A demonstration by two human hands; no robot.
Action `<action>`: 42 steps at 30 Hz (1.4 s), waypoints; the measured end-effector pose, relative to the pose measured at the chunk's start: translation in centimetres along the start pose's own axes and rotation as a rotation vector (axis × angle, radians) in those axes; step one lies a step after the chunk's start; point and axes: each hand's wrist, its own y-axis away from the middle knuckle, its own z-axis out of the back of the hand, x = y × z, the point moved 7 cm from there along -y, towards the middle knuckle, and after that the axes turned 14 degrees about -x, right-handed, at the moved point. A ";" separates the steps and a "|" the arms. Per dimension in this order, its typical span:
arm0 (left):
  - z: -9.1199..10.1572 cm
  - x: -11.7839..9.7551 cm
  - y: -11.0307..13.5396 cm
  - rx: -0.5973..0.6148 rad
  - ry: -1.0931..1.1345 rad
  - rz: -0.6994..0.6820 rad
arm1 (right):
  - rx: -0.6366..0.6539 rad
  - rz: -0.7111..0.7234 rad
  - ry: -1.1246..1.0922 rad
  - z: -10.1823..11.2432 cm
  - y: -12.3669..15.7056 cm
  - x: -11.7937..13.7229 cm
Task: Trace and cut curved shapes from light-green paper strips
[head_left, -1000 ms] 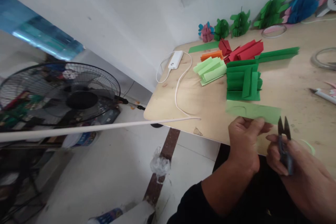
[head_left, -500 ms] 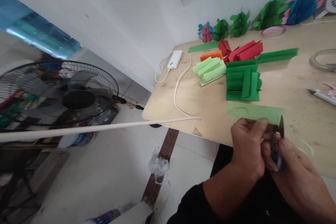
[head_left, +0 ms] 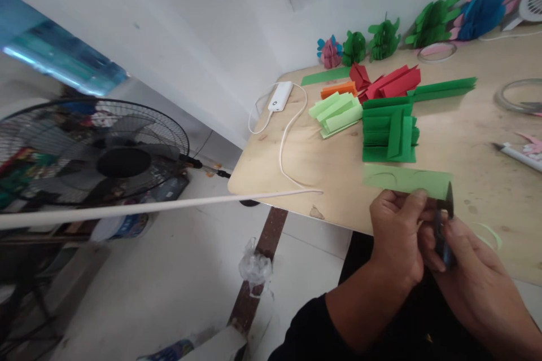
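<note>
My left hand (head_left: 398, 231) pinches a light green sheet of paper (head_left: 406, 179) along its near edge, thumb on top. Faint curved pencil lines show on the sheet. In my right hand (head_left: 470, 254) is a pair of scissors (head_left: 444, 225), with fingers wrapped round the handles and the blades at the right end of the sheet. A thin curved light green offcut (head_left: 486, 234) lies on the table beyond my right hand. Folded dark green paper (head_left: 389, 132) lies just past the sheet, and folded light green strips (head_left: 339, 115) are to its left.
Red folded paper (head_left: 392, 83) and orange paper (head_left: 339, 90) lie further back. Paper figures, one of them blue (head_left: 483, 14), line the wall. A white power bank (head_left: 280, 96) trails a cable (head_left: 283, 149) across the table's left side. A standing fan (head_left: 122, 161) is at left.
The scissor blades appear slightly more closed at the sheet's right end. The whole view has shifted a little; both hands keep their grips.
</note>
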 end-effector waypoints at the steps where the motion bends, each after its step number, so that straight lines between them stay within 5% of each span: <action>1: 0.0 0.0 0.0 -0.002 0.006 -0.004 | -0.001 -0.003 0.001 0.0 0.0 -0.1; 42: 0.2 -0.1 0.1 -0.027 -0.004 -0.020 | -0.004 -0.020 0.024 -0.2 0.3 -0.2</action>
